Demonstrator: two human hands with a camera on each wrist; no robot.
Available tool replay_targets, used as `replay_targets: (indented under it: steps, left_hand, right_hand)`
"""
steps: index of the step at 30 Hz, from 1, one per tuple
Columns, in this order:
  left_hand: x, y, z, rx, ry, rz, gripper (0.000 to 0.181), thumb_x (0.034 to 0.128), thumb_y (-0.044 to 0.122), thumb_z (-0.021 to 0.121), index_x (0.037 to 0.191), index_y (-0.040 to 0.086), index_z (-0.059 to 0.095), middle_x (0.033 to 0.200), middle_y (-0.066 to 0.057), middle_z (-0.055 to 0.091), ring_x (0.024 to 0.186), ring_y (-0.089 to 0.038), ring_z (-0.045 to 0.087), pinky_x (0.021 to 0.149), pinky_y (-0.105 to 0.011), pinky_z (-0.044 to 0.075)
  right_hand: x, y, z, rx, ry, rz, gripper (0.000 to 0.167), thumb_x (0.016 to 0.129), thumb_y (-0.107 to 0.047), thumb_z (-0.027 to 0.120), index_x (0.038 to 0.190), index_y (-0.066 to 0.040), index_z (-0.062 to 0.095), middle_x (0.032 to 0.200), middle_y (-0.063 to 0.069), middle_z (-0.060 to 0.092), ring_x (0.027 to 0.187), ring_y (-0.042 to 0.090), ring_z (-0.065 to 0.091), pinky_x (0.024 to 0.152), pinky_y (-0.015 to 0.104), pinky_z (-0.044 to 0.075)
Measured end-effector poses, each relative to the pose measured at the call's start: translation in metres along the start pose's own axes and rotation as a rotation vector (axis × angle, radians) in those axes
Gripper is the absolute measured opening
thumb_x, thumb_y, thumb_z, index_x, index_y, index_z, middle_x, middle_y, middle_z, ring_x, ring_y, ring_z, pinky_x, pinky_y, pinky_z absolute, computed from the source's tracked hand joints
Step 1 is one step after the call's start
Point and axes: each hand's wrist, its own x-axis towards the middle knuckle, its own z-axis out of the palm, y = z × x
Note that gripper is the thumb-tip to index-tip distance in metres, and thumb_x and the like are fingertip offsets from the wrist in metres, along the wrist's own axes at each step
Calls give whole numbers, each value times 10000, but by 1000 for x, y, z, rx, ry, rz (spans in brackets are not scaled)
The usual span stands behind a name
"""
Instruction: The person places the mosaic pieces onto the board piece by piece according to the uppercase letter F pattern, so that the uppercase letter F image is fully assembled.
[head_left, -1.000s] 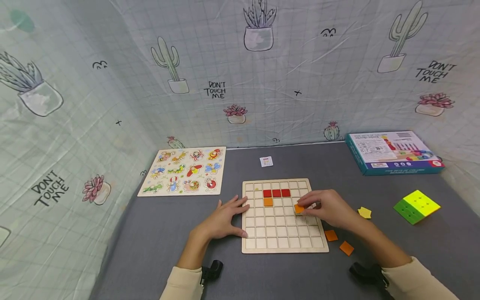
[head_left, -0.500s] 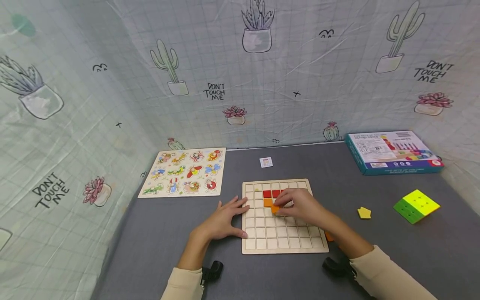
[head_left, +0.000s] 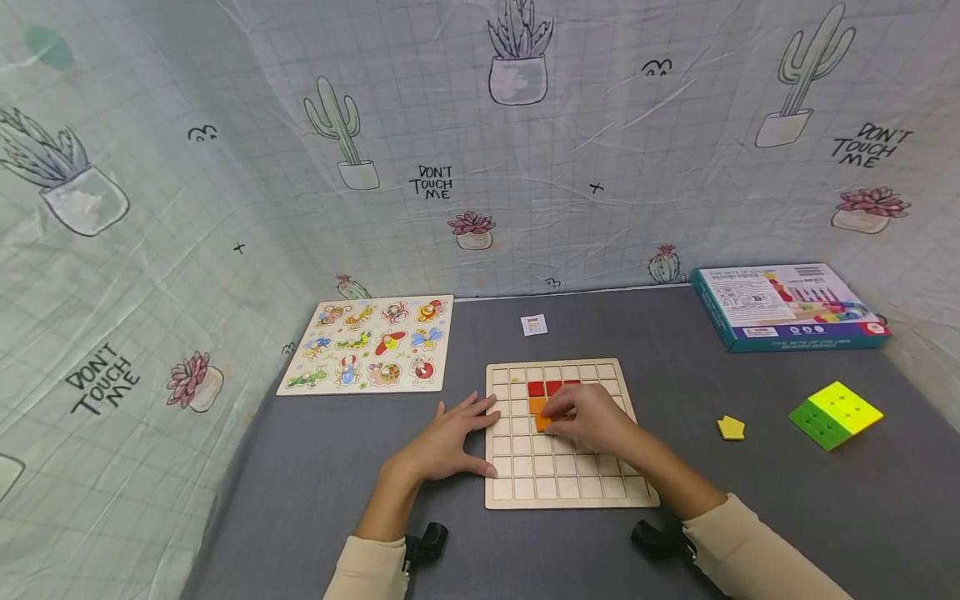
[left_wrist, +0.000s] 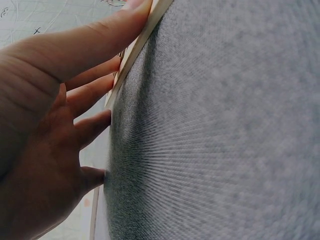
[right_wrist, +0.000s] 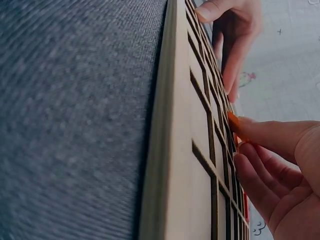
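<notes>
A square wooden grid board [head_left: 585, 487] lies on the dark table. My left hand [head_left: 450, 437] rests along its left edge, fingers spread, with the thumb and fingertips touching the rim. Over the grid, my right hand [head_left: 592, 417] pinches a square orange tile [head_left: 542, 424] between thumb and fingers. That tile is at the cell just below another orange tile [head_left: 536, 405], and looks slightly tilted. Red tiles [head_left: 536, 389] sit in the row above, partly covered by the right fingers. In the right wrist view the pinched orange tile [right_wrist: 234, 121] is at the grid surface.
At the back left lies an insect picture board [head_left: 386, 340]. A small printed card [head_left: 534, 324] is behind the grid. To the right are a yellow pentagon piece [head_left: 731, 428], a green-and-yellow puzzle cube [head_left: 835, 415] and a flat teal box [head_left: 787, 307].
My right hand has carried the orange tile leftward from the grid's right side to beneath the first orange tile. The forearm now hides two loose orange tiles. The left hand stays put.
</notes>
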Motion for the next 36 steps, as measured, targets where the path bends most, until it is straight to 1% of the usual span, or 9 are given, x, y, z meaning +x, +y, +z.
replay_targets:
  steps: [8, 19, 25, 30, 33, 36]
  left_hand:
    - [1, 0, 0, -10, 10, -1, 867, 779, 392, 877, 1520, 147, 501, 1683, -37, 337, 1615, -323, 170, 1203, -776, 44]
    - [1, 2, -1, -20, 12, 0, 857, 782, 371, 878, 1518, 144, 503, 1681, -43, 341, 1614, -332, 168, 1204, -775, 38]
    - [1, 1, -1, -14, 8, 2, 862, 780, 385, 877, 1519, 146, 502, 1682, -44, 339, 1614, -332, 170, 1201, -778, 41]
    - [1, 0, 1, -3, 3, -1, 869, 780, 393, 874, 1522, 140, 498, 1684, -40, 335, 1615, -327, 169, 1205, -773, 46]
    - [0, 0, 1, 1, 1, 3, 870, 782, 390, 873, 1521, 127, 497, 1685, -49, 333, 1614, -335, 167, 1202, -777, 48]
    - [0, 1, 0, 0, -8, 5, 866, 789, 385, 868, 1526, 130, 491, 1689, -48, 324, 1615, -338, 160, 1202, -777, 44]
  right_hand:
    - [1, 3, 5, -13, 23, -9, 155, 794, -53, 848, 945, -81, 825, 944, 20, 782, 913, 188, 715, 800, 275, 601]
    - [2, 2, 9, -45, 28, 45, 162, 789, -85, 860, 948, -87, 829, 935, 9, 772, 879, 143, 682, 763, 233, 560]
    - [1, 3, 9, -39, 20, 29, 162, 795, -91, 858, 954, -81, 827, 923, 20, 766, 853, 136, 669, 738, 215, 551]
    - [1, 3, 10, -37, 13, 33, 157, 806, -90, 850, 961, -81, 826, 926, 18, 761, 843, 125, 660, 731, 212, 552]
    - [0, 3, 8, -27, 8, 21, 161, 811, -90, 847, 969, -85, 823, 943, 19, 764, 857, 140, 671, 750, 234, 571]
    - [-3, 1, 1, 4, 6, -1, 175, 822, -90, 839, 995, -82, 811, 979, 34, 771, 882, 174, 691, 777, 269, 605]
